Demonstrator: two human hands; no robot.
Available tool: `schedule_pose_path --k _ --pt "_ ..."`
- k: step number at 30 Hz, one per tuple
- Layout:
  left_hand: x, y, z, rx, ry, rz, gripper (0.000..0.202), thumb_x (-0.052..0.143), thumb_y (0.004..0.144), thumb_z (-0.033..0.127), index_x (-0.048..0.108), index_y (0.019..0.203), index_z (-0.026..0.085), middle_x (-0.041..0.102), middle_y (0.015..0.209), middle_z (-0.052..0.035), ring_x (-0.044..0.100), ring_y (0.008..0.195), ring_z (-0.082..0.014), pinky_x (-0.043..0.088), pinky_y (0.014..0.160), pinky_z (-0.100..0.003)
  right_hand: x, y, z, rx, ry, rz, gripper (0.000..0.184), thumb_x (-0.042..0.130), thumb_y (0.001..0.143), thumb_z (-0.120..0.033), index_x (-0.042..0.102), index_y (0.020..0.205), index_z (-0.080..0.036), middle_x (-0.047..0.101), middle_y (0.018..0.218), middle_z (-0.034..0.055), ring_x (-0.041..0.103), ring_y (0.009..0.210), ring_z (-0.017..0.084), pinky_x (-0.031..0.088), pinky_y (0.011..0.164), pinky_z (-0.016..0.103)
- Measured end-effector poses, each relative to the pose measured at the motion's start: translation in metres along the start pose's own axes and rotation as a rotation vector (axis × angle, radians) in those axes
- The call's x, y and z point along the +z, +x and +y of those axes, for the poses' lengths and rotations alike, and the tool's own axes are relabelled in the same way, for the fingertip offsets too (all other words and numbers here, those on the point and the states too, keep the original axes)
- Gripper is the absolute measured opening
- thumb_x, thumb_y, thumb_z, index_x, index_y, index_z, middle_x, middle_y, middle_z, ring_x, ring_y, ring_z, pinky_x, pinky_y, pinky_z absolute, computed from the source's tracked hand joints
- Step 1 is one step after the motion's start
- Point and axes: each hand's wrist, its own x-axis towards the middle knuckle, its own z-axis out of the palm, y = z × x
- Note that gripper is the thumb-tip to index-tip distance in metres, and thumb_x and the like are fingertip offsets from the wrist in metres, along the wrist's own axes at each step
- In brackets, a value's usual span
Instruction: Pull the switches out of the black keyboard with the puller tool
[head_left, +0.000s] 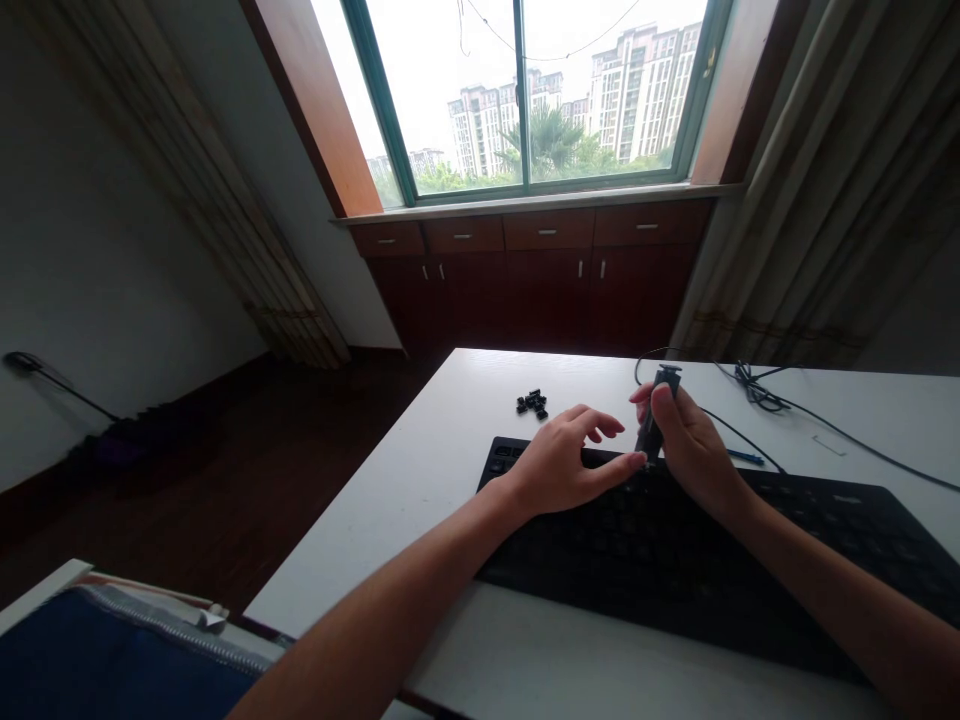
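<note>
Meanwhile, a blue zippered pouch (112, 655) lies well apart from the right hand (694, 450).

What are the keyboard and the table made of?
The keyboard looks like black plastic with a matte finish, since it barely shines. The table seems to be white laminate or painted wood, smooth and slightly glossy, but its inside doesn't show, so I can't be sure.

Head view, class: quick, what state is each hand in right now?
Left hand: open, holding nothing.
Right hand: closed, holding a small black tool.
</note>
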Motion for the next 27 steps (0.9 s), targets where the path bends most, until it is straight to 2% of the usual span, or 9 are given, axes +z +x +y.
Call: schedule_pose_path --k 3,7,11,17,23,27 --pt "0.0 0.0 0.0 0.034 0.021 -0.003 0.04 0.069 0.087 0.054 0.068 0.108 0.02 0.069 0.105 -0.0044 0.066 0.088 -0.0175 0.052 0.076 -0.029 0.0 0.0 -0.002 -0.015 0.054 -0.048 0.04 0.051 0.096 -0.06 0.064 0.103 -0.023 0.057 0.081 0.0007 0.056 0.074 0.016 0.05 0.071 0.029" --pt "0.002 0.0 -0.003 0.031 0.037 0.013 0.029 0.067 0.091 0.046 0.069 0.099 0.019 0.07 0.094 -0.0019 0.064 0.078 -0.0141 0.049 0.07 -0.027 0.0 0.0 -0.004 0.041 0.072 -0.047 0.043 0.06 0.091 -0.061 0.067 0.1 -0.019 0.064 0.082 0.0033 0.063 0.075 0.018 0.055 0.075 0.033" --pt "0.003 -0.001 -0.006 -0.017 0.004 0.041 0.027 0.065 0.092 0.044 0.07 0.102 0.019 0.069 0.094 -0.0031 0.064 0.076 -0.0142 0.05 0.069 -0.026 -0.001 0.0 -0.006 0.092 0.062 -0.018 0.044 0.067 0.086 -0.06 0.07 0.1 -0.018 0.07 0.088 0.0065 0.068 0.081 0.021 0.059 0.076 0.035" --pt "0.003 0.001 -0.008 -0.08 -0.07 0.084 0.026 0.064 0.092 0.043 0.07 0.1 0.02 0.071 0.095 -0.0044 0.065 0.078 -0.0159 0.051 0.071 -0.027 -0.003 0.0 -0.008 0.108 0.048 -0.095 0.037 0.074 0.084 -0.05 0.07 0.106 -0.022 0.074 0.099 0.0075 0.071 0.093 0.026 0.061 0.085 0.041" --pt "0.002 0.0 -0.01 -0.095 -0.105 0.062 0.028 0.063 0.092 0.047 0.07 0.096 0.02 0.07 0.092 -0.0043 0.064 0.075 -0.0163 0.051 0.07 -0.028 0.0 -0.001 -0.013 0.099 0.028 -0.112 0.032 0.077 0.083 -0.044 0.07 0.105 -0.022 0.073 0.094 0.0052 0.071 0.086 0.022 0.061 0.078 0.034" --pt "0.002 -0.001 -0.012 -0.108 -0.12 0.051 0.029 0.063 0.092 0.047 0.069 0.094 0.019 0.07 0.09 -0.0042 0.064 0.077 -0.0169 0.05 0.071 -0.029 0.002 0.0 -0.011 0.102 0.02 -0.094 0.036 0.079 0.082 -0.043 0.068 0.108 -0.022 0.071 0.091 0.004 0.07 0.082 0.02 0.06 0.074 0.033"
